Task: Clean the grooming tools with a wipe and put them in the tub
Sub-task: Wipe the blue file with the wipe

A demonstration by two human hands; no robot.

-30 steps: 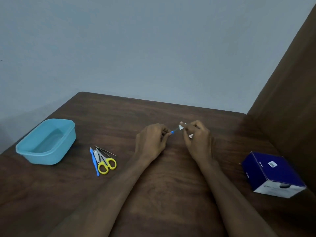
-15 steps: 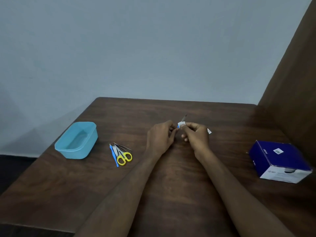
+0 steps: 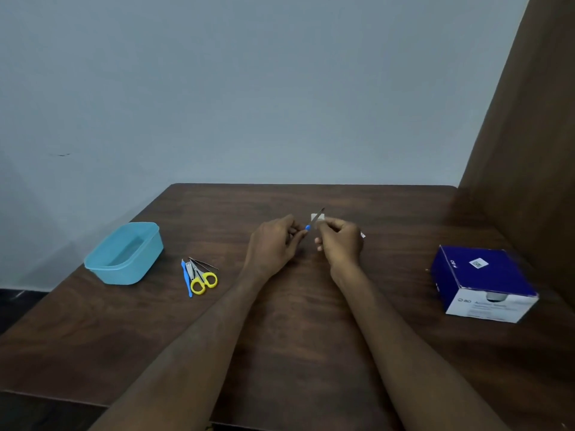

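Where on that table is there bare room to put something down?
Bare wood shows between the scissors and the blue box, either side of the forearms, and along the far edge behind both hands. It is crowded beside the tub, where scissors, a blue tool and small metal tools lie bunched.

Looks like a plain home room: dark brown wooden table (image 3: pixel 295 353) against bare pale blue-grey wall (image 3: pixel 249 88).

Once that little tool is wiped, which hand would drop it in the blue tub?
Probably the left hand: it already pinches the tool by its blue handle, and the tub sits on its side. The right hand holds the wipe.
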